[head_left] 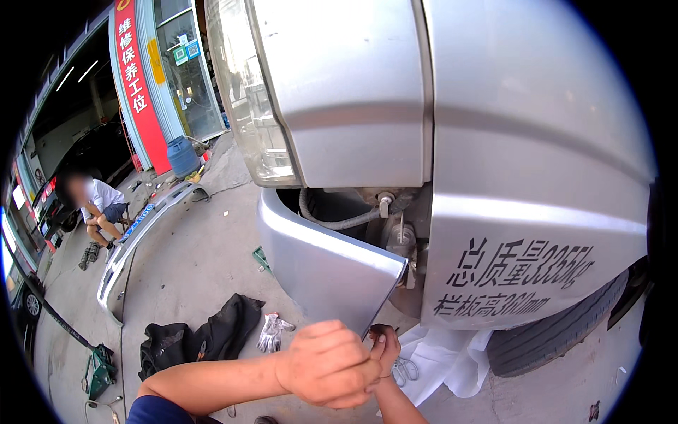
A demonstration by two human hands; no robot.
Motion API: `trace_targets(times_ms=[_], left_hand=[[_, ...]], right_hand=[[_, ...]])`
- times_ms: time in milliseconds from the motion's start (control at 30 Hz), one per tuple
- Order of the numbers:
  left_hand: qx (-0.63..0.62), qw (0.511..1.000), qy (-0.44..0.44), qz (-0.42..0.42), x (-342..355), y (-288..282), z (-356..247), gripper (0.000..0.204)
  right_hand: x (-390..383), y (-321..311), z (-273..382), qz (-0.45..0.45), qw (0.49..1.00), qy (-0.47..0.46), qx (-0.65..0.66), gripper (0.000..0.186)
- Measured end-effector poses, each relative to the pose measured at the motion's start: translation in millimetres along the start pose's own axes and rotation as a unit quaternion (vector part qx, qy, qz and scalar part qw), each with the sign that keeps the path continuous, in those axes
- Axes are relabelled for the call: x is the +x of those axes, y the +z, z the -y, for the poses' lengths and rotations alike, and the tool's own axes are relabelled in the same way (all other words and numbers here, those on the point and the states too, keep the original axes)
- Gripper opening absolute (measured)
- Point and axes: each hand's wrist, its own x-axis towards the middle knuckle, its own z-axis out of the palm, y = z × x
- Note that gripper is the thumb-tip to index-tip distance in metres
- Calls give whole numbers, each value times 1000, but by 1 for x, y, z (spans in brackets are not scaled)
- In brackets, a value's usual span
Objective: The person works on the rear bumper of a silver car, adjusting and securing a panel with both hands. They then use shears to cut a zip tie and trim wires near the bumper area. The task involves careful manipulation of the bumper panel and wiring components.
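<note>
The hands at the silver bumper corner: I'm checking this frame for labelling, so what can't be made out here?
Head view:
- Right hand: mostly hidden behind the left hand; whether it grips anything is unclear.
- Lower edge of the bumper corner panel: covered by both hands.
- Parts in the gap behind the panel: in shadow.
- Tyre: partly hidden by the cab panel.
- Seated person: face blurred.

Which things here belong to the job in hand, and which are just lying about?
In hand: left hand, right hand, silver corner panel, silver vehicle.

Lying about: detached bumper, black cloth, gloves, white sheet, green jack, blue barrel.
</note>
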Motion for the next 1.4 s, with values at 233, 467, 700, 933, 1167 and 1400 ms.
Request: trace_targets(times_ms=[233,467,700,933,1167,1400], left_hand=[[305,947,-51,-81,36,-65,63,36],[251,964,-62,-56,40,-67,86,40],[222,960,-97,-138,26,-55,95,33],[198,962,-77,-174,16,-44,105,42],[165,964,-110,-177,8,-51,101,42],[147,956,-148,-206,3,-60,84,32]], right_hand=[[7,12,32,31,991,-121,44,52],[-3,30,95,77,991,-48,102,41],[30,12,100,5,987,-159,5,41],[64,-12,106,-16,974,-224,0,43],[76,-23,111,-6,970,-242,12,38],[87,-28,120,-1,970,-242,12,32]])
